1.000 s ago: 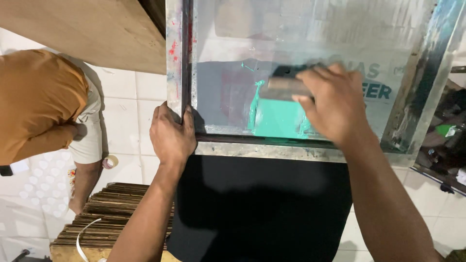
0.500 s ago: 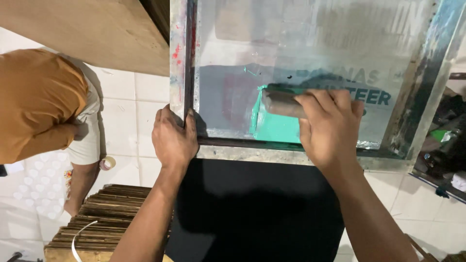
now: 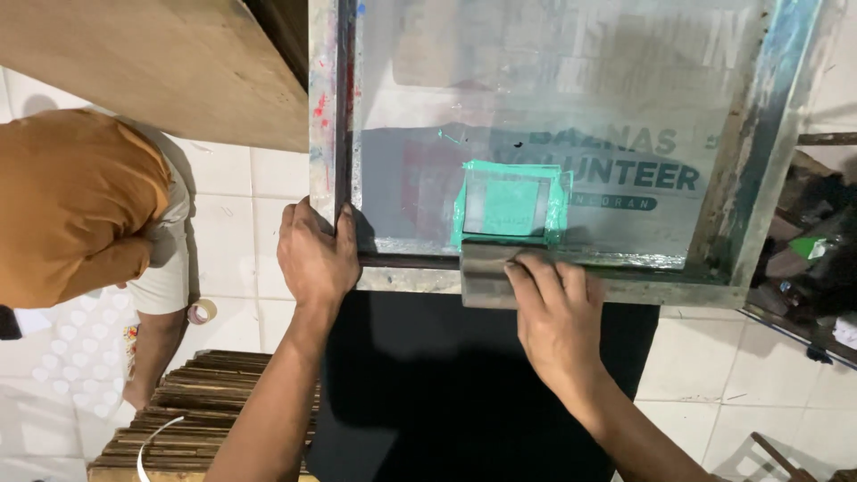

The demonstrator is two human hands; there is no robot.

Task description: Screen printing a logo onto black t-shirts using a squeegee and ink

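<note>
A metal-framed printing screen [image 3: 326,107] lies over a black cloth [image 3: 428,393]. My left hand [image 3: 314,254] grips the frame's near left corner. My right hand [image 3: 558,317] holds a grey squeegee [image 3: 486,268] pressed down at the frame's near edge. Behind the squeegee the mesh shows a teal ink patch [image 3: 509,205] with a paler rectangle in its middle. Dark lettering shows through the mesh to the right of the patch.
A person in an orange top [image 3: 76,201] crouches at the left on the white tiled floor [image 3: 232,187]. A tape roll [image 3: 202,311] lies by them. A stack of wooden slats [image 3: 192,406] sits at lower left. A wooden board [image 3: 152,58] is at upper left, clutter at right.
My right hand has pulled the squeegee toward me across the teal ink, from mid-screen down to the near frame edge. My left hand stayed on the corner.
</note>
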